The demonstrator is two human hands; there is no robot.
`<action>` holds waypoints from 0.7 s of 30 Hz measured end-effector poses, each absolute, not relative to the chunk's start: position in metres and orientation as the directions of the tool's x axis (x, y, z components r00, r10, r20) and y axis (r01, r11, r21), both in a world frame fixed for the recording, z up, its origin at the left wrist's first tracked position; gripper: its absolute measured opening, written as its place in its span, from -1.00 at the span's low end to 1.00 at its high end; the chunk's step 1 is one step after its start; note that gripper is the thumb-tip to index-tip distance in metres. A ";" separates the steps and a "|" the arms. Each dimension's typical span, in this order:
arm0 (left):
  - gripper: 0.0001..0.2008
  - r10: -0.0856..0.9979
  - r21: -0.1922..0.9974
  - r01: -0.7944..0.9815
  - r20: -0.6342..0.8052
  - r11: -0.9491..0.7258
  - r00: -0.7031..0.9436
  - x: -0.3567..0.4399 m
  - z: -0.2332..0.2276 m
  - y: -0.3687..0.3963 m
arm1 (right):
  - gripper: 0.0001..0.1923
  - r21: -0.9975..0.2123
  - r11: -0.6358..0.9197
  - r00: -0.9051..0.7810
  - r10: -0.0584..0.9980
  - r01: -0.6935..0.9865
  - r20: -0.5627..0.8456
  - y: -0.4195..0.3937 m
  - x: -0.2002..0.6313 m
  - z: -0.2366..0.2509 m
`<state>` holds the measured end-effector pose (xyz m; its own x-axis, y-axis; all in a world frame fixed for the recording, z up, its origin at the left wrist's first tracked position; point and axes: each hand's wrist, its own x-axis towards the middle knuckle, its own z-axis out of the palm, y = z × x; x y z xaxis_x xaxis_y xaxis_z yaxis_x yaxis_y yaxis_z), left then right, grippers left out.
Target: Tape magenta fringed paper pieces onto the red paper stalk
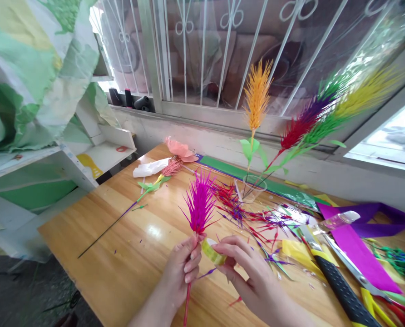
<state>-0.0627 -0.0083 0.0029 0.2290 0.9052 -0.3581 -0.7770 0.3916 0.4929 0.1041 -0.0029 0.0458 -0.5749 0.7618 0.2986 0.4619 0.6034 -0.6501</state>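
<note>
At the near middle of the table, above the wood: one magenta spike point(200, 204), upright, its red stem gripped in the closed fingers of the left hand point(185, 265). Right hand point(245, 268), one: thumb and fingers around one yellow tape roll point(213, 253), just beside the spike's base. Clear cup point(257, 190), one, bearing three spikes: one orange spike point(257, 95), one red, purple and green spike point(299, 129), one green and yellow spike point(338, 113). Pink spike point(171, 168), one, lying at left beside one white paper point(150, 168). Red and purple pieces point(228, 197), scattered, too many to count. At right: one black-handled cutter point(342, 286), one clear bottle point(338, 221), one magenta strip point(366, 259), one purple strip point(389, 221). Surface: table point(117, 259), pale wood grain, glossy. Room: barred window point(219, 50) behind; dark spools point(128, 97) on its sill; white shelving point(112, 143) at left.
</note>
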 end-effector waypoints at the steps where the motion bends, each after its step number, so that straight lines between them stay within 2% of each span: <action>1: -0.77 0.904 0.501 -0.771 -0.362 0.393 0.225 -0.062 0.002 -0.008 | -0.70 -0.656 0.596 -0.578 0.764 0.463 0.287 -0.003 0.104 0.046; 8: -0.79 0.909 0.456 -0.804 -0.343 0.383 0.238 -0.063 0.002 -0.007 | -0.68 -0.715 0.543 -0.579 0.780 0.441 0.236 -0.004 0.097 0.037; 12: -0.72 0.915 0.431 -0.819 -0.310 0.379 0.260 -0.061 0.002 -0.006 | -0.71 -0.748 0.522 -0.526 0.805 0.411 0.273 -0.004 0.090 0.030; 21: -0.69 0.926 0.604 -0.727 -0.360 0.326 0.117 -0.053 0.002 -0.006 | -0.82 -0.880 0.398 -0.402 0.873 0.260 0.276 -0.008 0.087 0.027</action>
<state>-0.0530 -0.0060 0.0022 0.1167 0.9258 -0.3596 -0.7270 0.3264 0.6041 0.0873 -0.0079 0.0273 -0.4019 0.8731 0.2761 0.2598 0.3979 -0.8799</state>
